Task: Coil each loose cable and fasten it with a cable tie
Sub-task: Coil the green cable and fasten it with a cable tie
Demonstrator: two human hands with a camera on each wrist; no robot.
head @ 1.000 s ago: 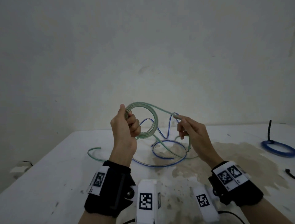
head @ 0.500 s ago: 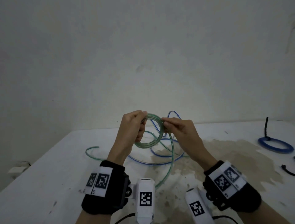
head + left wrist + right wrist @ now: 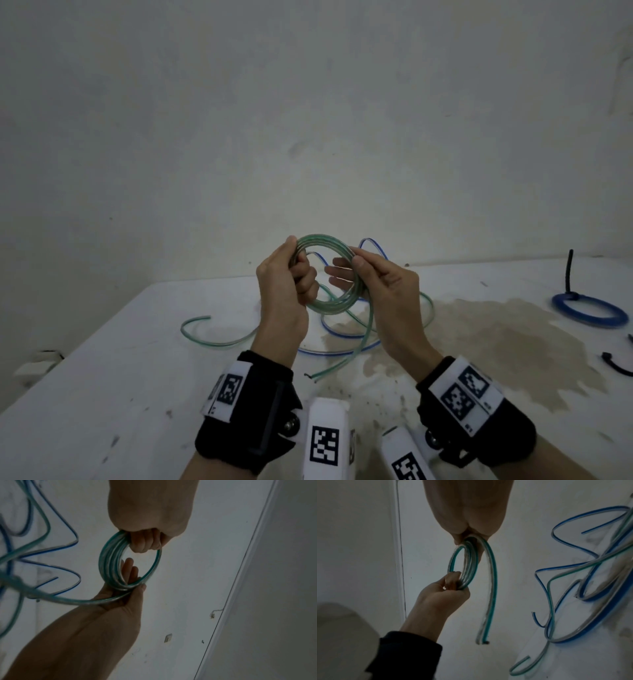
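Dim light is falling on a bare off-white wall [image 3: 308,120] beyond the fingers. White table [image 3: 102,394] w/ brownish stain [image 3: 496,342] is lying below them.

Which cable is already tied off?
The blue coil at the table's far right, cinched by a black cable tie. The green cable is held in both hands; the other blue cable lies loose.

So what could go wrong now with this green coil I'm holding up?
1. No tie is on the green coil yet; only the left hand and right hand pinch it, so a loosened grip could let it spring open.
2. Its tail crosses the loose blue cable and may drag or snag it.
3. The black tie lies far right, so reaching it likely means one-handed holding.
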